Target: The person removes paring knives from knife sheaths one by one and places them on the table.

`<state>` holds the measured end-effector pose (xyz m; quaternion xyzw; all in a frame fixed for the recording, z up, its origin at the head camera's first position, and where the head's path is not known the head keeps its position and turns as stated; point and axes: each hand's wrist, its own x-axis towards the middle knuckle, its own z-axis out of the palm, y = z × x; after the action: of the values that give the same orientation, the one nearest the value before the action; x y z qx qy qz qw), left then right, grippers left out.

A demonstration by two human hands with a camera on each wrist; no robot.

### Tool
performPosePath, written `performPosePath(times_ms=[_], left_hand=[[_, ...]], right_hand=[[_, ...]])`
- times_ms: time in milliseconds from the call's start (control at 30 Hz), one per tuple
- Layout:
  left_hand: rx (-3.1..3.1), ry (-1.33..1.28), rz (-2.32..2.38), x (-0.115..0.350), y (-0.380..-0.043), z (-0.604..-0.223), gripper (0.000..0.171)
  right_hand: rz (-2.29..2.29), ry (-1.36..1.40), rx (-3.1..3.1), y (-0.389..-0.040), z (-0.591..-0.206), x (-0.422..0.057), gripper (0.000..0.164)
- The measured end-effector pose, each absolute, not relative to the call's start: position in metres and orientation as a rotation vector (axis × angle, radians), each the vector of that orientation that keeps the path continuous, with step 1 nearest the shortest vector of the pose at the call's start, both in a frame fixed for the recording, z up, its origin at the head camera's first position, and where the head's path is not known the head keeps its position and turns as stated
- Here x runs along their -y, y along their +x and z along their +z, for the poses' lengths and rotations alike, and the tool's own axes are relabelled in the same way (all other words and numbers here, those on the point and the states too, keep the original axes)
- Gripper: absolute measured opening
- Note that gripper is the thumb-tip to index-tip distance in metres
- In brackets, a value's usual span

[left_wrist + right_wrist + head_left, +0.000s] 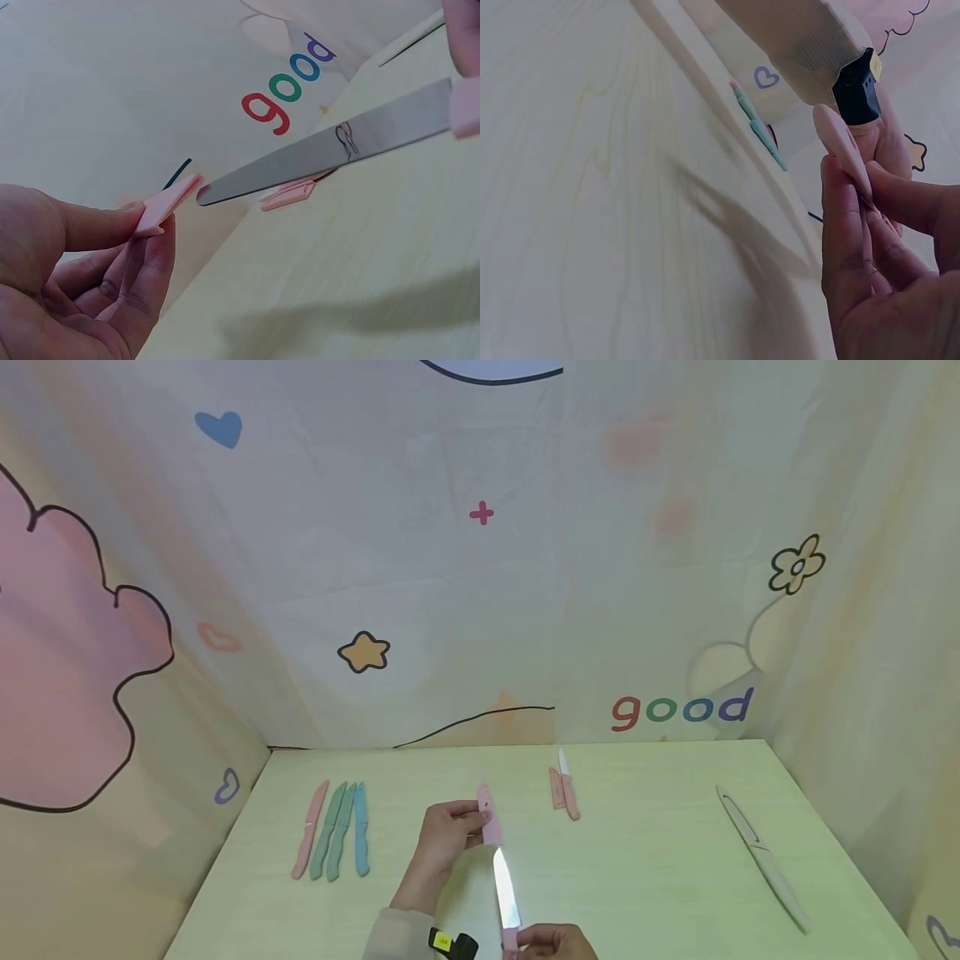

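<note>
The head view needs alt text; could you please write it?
The left hand holds a pink sheath beyond the tip of an unsheathed knife in the right hand. Four coloured knives lie at left on a pale table.

Pale pink blade sheath [489,817], slim, its far end rounded, pinched between the left hand's [446,835] thumb and fingers above the table, long axis running away from the person with a slight leftward lean. Pink-handled knife [506,893] in the right hand's [557,941] grip by its handle, smooth silver blade fully bare and glaring white in head view, with 1 dark looped mark, print or reflection unclear. Blade points away from the person, tip just beside the sheath's near end, the 2 pieces roughly in line.
</note>
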<state>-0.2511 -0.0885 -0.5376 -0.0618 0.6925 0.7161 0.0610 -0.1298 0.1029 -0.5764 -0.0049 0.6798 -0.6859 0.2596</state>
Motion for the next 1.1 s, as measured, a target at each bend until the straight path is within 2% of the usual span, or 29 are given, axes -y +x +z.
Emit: performPosePath(times_ms=[733,1100], left_hand=[[-2.043,-0.143,2.166,0.094,-0.241,-0.547,0.025],[-2.012,-0.073,2.137,0.086,-0.226,-0.545,0.024]], right_hand=[[-1.916,0.017,-1.865,-0.138,-0.568,-0.116,0.030],[-1.942,-0.031,-1.786,-0.145,-0.558,-0.122,0.042]])
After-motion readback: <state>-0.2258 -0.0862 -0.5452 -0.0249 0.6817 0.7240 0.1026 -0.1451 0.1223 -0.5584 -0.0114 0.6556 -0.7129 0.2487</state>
